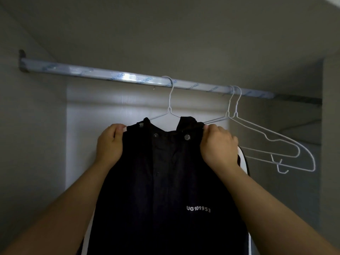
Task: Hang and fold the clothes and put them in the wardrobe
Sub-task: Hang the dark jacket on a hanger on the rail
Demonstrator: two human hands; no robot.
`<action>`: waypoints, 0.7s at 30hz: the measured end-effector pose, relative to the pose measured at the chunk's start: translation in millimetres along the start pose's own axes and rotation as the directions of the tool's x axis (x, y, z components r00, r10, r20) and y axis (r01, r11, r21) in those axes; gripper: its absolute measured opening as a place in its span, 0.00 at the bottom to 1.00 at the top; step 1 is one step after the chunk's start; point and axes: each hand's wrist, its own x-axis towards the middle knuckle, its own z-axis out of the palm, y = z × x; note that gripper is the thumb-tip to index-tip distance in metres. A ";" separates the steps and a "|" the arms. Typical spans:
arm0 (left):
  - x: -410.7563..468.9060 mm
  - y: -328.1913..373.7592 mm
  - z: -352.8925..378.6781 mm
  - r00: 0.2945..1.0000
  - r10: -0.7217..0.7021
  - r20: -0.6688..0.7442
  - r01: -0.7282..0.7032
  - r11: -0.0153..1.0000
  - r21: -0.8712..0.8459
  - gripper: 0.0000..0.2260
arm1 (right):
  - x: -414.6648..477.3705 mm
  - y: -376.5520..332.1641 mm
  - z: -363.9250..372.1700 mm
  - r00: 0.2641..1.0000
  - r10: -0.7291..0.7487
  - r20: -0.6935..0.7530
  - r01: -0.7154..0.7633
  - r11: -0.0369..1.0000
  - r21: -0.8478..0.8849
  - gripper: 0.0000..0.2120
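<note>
A black jacket (165, 181) with snap buttons and white lettering hangs on a white wire hanger (170, 105). The hanger's hook is over the wardrobe rail (110, 77). My left hand (110, 144) grips the jacket's left shoulder, thumb on top of the fabric. At the right shoulder my right hand (219, 144) grips the cloth near the collar. White stripes run down the jacket's sides.
Two bare white wire hangers (272, 138) hang on the rail to the right of the jacket. The wardrobe's back panel (92, 126) is pale, and a side wall (331, 144) closes the space on the right.
</note>
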 end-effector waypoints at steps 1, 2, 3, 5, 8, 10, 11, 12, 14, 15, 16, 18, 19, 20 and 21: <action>-1.2 -4.7 -4.0 1.000 0.000 0.018 0.000 1.000 -0.012 0.12 | -0.2 2.9 5.6 1.000 0.017 -0.015 -0.017 0.999 0.032 0.13; -2.6 -10.6 -8.6 0.999 0.018 0.036 -0.018 1.000 0.003 0.11 | -0.7 7.0 10.8 0.999 0.015 -0.040 -0.013 0.999 0.050 0.13; -4.5 -16.5 -13.1 0.998 0.036 0.051 -0.038 0.999 0.024 0.10 | -1.5 11.0 14.7 0.998 -0.006 -0.064 0.010 0.998 0.060 0.13; -7.7 -26.3 -20.3 0.999 0.029 0.038 -0.030 0.999 0.026 0.09 | -2.6 16.6 20.3 0.993 -0.057 -0.101 0.067 0.994 0.092 0.12; -7.1 -29.2 -25.6 0.999 0.013 -0.035 -0.012 0.999 0.047 0.04 | -1.3 23.0 23.7 0.986 -0.115 -0.123 0.133 0.980 0.148 0.11; -3.5 -29.3 -26.9 0.996 0.063 -0.059 -0.059 0.996 0.069 0.04 | -0.3 30.3 24.2 0.978 -0.180 -0.105 0.193 0.972 0.133 0.12; -0.9 -29.1 -26.8 0.994 0.093 -0.065 -0.088 0.993 0.075 0.04 | 0.1 34.6 24.1 0.973 -0.208 -0.100 0.219 0.970 0.109 0.13; 1.9 -28.8 -26.7 0.992 0.104 -0.066 -0.099 0.992 0.074 0.05 | 0.9 37.9 23.7 0.969 -0.227 -0.099 0.235 0.968 0.083 0.13; 8.5 -29.4 -25.9 0.997 0.062 -0.054 -0.060 0.998 0.035 0.08 | 6.5 41.1 23.3 0.973 -0.215 -0.078 0.220 0.973 0.065 0.13; 12.3 -30.0 -25.1 0.999 0.032 -0.042 -0.032 0.999 0.007 0.10 | 11.1 41.7 23.8 0.981 -0.189 -0.044 0.192 0.978 0.078 0.14; 16.1 -29.7 -24.4 1.000 -0.002 -0.021 0.002 1.000 -0.031 0.11 | 15.7 42.1 24.3 0.987 -0.162 -0.001 0.161 0.981 0.104 0.15; 23.6 -29.8 -24.5 0.994 -0.101 0.039 0.106 0.981 -0.162 0.14 | 21.8 45.1 24.6 0.987 -0.151 0.045 0.144 0.981 0.131 0.17; 26.7 -29.8 -25.0 0.983 -0.169 0.075 0.182 0.955 -0.233 0.17 | 22.6 47.2 24.4 0.986 -0.163 0.044 0.157 0.980 0.121 0.18; 29.2 -29.3 -25.7 0.962 -0.249 0.115 0.272 0.919 -0.284 0.19 | 22.1 48.9 24.0 0.984 -0.172 0.043 0.167 0.980 0.105 0.18; 31.1 -29.5 -25.6 0.925 -0.340 0.168 0.377 0.870 -0.319 0.20 | 20.6 49.9 23.6 0.984 -0.176 0.043 0.171 0.981 0.090 0.18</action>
